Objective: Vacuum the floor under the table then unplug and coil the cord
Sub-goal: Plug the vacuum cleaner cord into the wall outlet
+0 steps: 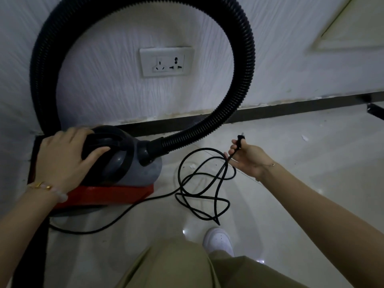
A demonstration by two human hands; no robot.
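A grey and red vacuum cleaner (135, 169) sits on the floor against the wall. My left hand (66, 159) grips its black top handle. A ribbed black hose (245, 65) arcs up from its front and loops back over it. My right hand (249, 156) holds the black plug (240, 140) up in the air, prongs pointing away. The black cord (199, 196) hangs from the plug in loose tangled loops on the floor and runs back under the vacuum's base. The white wall socket (167, 61) has nothing plugged in.
A pale door (332, 48) stands to the right of the socket, with a dark gap along its bottom. The floor is glossy light tile (301, 204). My knee in khaki trousers (176, 265) and a white shoe (218, 240) are at the bottom.
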